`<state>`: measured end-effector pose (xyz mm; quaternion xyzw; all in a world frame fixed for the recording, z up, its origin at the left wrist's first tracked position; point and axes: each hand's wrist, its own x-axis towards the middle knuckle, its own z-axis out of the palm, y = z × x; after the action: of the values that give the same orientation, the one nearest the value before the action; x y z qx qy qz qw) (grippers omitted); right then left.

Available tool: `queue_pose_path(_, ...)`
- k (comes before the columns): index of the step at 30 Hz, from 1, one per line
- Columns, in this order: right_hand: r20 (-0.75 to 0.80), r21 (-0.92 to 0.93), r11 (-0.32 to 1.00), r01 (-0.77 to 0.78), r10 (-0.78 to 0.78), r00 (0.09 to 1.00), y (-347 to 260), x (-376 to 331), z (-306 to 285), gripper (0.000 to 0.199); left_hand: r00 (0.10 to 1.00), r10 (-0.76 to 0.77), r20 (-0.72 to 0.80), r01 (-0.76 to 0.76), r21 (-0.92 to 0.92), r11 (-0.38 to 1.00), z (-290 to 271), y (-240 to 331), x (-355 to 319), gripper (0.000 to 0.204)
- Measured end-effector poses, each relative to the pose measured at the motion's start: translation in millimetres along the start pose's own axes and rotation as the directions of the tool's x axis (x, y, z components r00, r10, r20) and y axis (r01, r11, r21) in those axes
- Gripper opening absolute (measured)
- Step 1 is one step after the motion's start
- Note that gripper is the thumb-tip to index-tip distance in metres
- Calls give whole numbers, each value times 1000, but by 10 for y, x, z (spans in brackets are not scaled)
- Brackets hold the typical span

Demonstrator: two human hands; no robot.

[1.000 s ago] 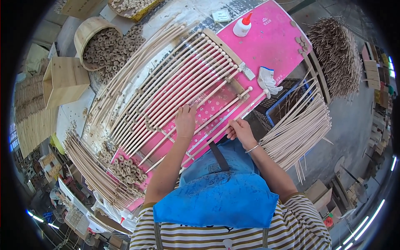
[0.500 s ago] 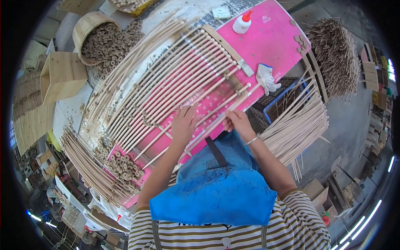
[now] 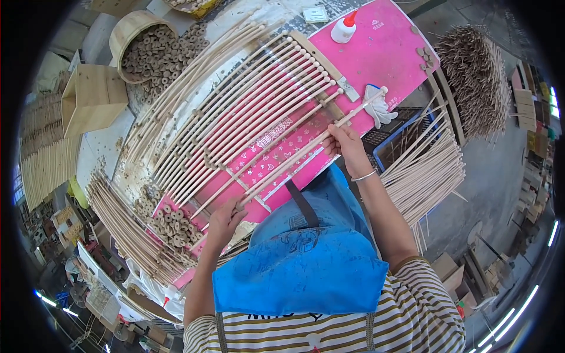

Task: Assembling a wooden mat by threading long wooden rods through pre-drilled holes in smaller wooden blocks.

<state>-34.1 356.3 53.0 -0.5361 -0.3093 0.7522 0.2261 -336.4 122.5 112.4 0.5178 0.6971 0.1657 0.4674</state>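
A long wooden rod (image 3: 294,160) with a ball at one end (image 3: 384,90) runs slantwise across the near side of the pink board. My right hand (image 3: 345,143) pinches it below the ball end. At its lower end, my left hand (image 3: 225,221) has its fingers closed round the rod. Beyond it, a row of similar ball-ended rods (image 3: 253,106) lies side by side, their balls against a wooden strip (image 3: 315,56). Brown rings (image 3: 206,157) sit on several of these rods. A heap of loose rings (image 3: 176,228) lies just beyond my left hand.
A white glue bottle (image 3: 344,29) with a red cap stands on the pink board (image 3: 382,47). A white glove (image 3: 379,106) lies at its right edge, near a blue crate (image 3: 406,135). Rod bundles (image 3: 421,170) are at the right. A tipped wooden tub (image 3: 120,44) spills rings at far left.
My left hand has moved down and left to the rod's lower end and closed. My right hand has moved up and right, and the held rod's ball now reaches over the glove.
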Motion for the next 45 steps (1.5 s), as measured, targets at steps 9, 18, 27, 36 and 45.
queue_pose_path(9,204,-73,997,-32,47,978,542,-269,796,32,985,-90,-147,66,-162,985,623,539,582,53)
queue_pose_path(18,415,-127,982,-143,183,891,432,-450,768,38,991,-82,-104,39,-361,932,625,548,463,68)
queue_pose_path(27,213,-38,998,50,-41,976,125,-174,388,31,991,-121,-52,88,-421,903,490,467,227,50)
queue_pose_path(36,188,54,997,63,-72,980,4,-132,212,34,990,-134,-38,99,-488,867,452,328,99,37)
queue_pose_path(45,155,40,999,6,-12,988,184,-16,71,35,988,-146,-51,104,-482,870,491,303,120,37)
